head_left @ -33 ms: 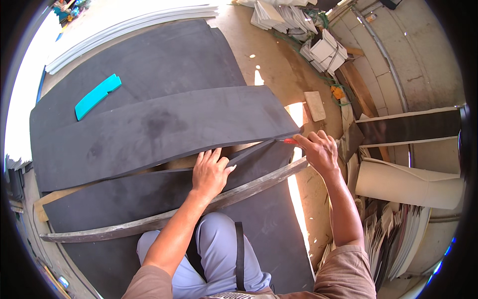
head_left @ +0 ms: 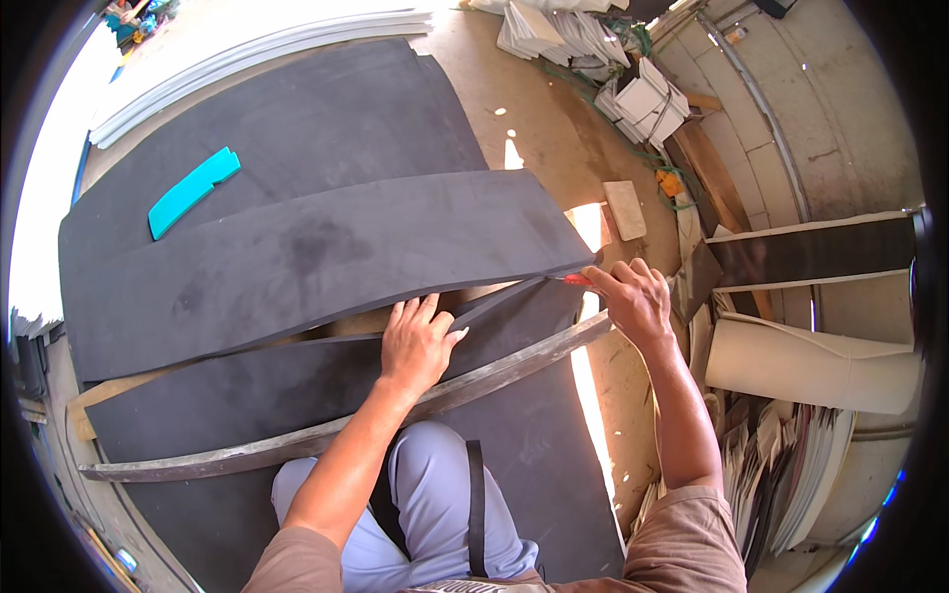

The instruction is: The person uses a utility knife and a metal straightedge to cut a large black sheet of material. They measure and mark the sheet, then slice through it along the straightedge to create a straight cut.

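Note:
Large dark grey foam sheets (head_left: 326,257) lie on the floor in front of me. My left hand (head_left: 415,341) presses flat on the lower sheet (head_left: 247,395), just below a long slit. My right hand (head_left: 633,296) is shut on a red-handled knife (head_left: 576,280), whose tip sits at the right end of the slit, under the upper sheet's corner. A thin dark strip runs between the two sheets from the blade toward my left hand. A long grey wooden batten (head_left: 297,445) lies across the lower sheet, close below both hands.
A turquoise foam piece (head_left: 193,191) rests on the far sheet. White strips (head_left: 267,54) line the far edge, and white sheet stacks (head_left: 593,35) stand at the back right. At right are a wooden block (head_left: 625,210), a black board (head_left: 811,252), a beige roll (head_left: 811,366) and piled sheets (head_left: 781,474).

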`<state>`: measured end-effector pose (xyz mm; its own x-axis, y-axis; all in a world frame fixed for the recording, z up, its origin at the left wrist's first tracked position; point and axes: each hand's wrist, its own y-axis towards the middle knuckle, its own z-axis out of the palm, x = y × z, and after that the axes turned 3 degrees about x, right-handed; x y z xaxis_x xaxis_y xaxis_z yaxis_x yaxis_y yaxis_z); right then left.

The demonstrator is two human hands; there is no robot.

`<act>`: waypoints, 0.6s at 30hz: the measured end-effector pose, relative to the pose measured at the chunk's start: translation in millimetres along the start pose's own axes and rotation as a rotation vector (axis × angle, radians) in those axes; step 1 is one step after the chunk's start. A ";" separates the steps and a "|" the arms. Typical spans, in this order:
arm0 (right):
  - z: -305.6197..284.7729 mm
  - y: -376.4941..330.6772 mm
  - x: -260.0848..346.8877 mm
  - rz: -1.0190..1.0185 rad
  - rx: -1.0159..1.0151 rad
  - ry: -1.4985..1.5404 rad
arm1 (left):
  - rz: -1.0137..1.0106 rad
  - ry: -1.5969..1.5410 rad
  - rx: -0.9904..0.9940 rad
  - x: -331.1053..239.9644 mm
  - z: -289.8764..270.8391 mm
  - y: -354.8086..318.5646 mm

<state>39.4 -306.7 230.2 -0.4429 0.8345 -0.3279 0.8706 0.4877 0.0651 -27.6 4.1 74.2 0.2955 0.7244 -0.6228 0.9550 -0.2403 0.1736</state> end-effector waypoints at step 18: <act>10.4 0.7 -15.1 -0.009 -0.006 -0.015 | -0.026 0.018 0.034 0.9 0.1 1.4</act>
<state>48.9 -321.7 225.3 -0.4475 0.8262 -0.3422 0.8653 0.4967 0.0677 -26.0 4.3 73.7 0.2713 0.7421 -0.6129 0.9611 -0.2427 0.1317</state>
